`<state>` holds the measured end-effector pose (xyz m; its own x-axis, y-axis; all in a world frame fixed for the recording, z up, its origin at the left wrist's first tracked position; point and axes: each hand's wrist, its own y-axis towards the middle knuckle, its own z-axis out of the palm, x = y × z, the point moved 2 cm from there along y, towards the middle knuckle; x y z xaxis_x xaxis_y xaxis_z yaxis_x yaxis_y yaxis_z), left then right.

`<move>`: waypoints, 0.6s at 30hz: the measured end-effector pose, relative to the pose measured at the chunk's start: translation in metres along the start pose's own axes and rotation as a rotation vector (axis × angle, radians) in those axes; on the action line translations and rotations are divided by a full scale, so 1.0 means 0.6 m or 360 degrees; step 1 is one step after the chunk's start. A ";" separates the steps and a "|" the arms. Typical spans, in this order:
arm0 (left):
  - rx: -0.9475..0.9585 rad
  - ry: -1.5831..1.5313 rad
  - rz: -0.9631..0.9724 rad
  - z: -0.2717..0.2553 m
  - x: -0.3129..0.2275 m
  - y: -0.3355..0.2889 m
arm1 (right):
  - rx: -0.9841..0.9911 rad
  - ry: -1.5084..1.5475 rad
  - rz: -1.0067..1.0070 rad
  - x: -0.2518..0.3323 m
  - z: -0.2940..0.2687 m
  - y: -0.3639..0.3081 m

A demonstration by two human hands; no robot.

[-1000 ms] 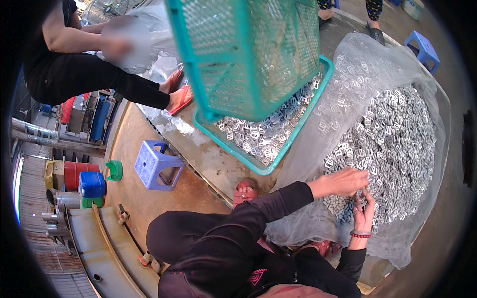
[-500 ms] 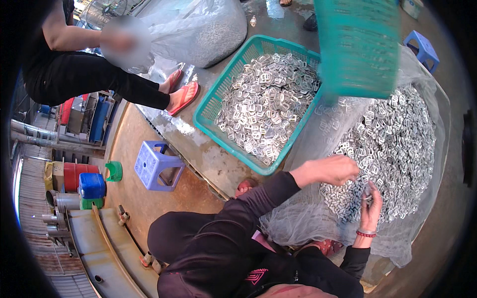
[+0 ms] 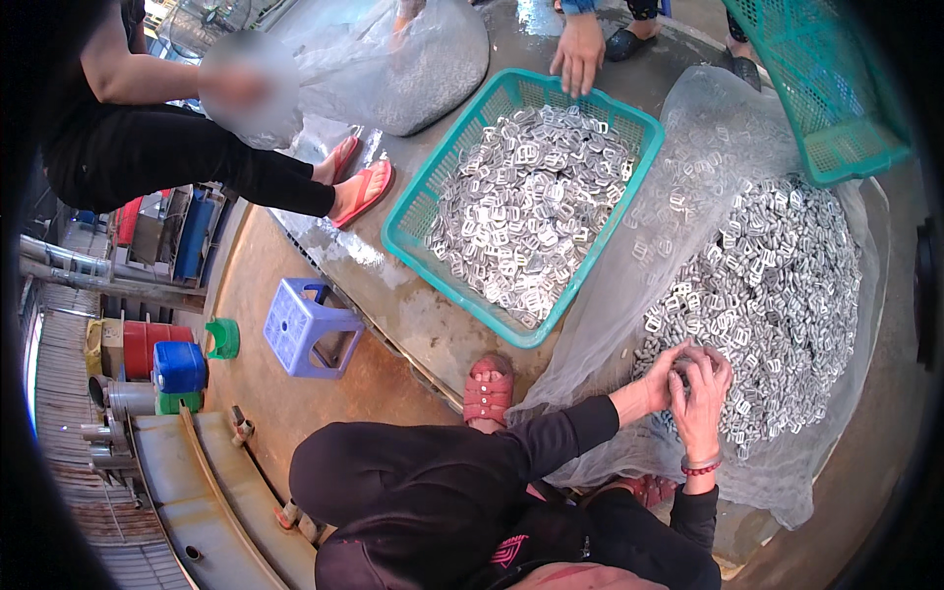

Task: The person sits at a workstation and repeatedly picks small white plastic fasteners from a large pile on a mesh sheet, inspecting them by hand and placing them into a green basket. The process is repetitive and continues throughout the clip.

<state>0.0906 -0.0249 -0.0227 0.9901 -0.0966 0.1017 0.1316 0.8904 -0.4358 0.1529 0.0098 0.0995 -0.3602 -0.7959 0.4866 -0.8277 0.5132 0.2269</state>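
Both hands come together over the near left edge of a large heap of small silver metal buckles [image 3: 777, 315]. My left hand [image 3: 657, 382] has its fingers bent and drawn in against my right. My right hand [image 3: 702, 385], with a red bracelet at its wrist, curls its fingers over toward the left one. Whatever lies between them is hidden by the fingers. Under the heap spreads a whitish mesh net [image 3: 610, 329]. Left of it stands a green plastic basket [image 3: 455, 291] filled with similar buckles.
A co-worker's hand [image 3: 578, 57] touches the basket's far rim. A second green basket [image 3: 836, 108] is tilted at upper right. Another person sits at upper left beside a filled translucent net bag [image 3: 423, 74]. A lilac stool [image 3: 313, 329] stands left.
My left hand has come down and my right has shifted left, so they meet. The second green basket has swung right, off the heap. A co-worker's hand now shows at the filled basket.
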 end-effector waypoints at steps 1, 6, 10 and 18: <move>-0.0019 -0.0035 0.0078 0.006 -0.014 0.001 | -0.0041 0.0045 0.0004 0.006 -0.005 0.002; -0.0198 -0.0059 0.0534 0.057 -0.175 -0.054 | -0.0434 0.0228 0.0277 -0.062 -0.057 -0.013; -0.0343 0.0374 0.1478 0.123 -0.390 -0.189 | -0.0536 -0.0040 0.0563 -0.203 -0.080 -0.045; -0.2560 0.3444 0.2660 0.189 -0.510 -0.241 | -0.0269 -0.0369 0.1148 -0.349 0.005 -0.046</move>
<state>-0.2370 -0.0734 0.1108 -0.5488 -0.8117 -0.1999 -0.7134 0.3301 0.6182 0.2500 0.1615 -0.0113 -0.8814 -0.2835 0.3779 -0.2839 0.9572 0.0559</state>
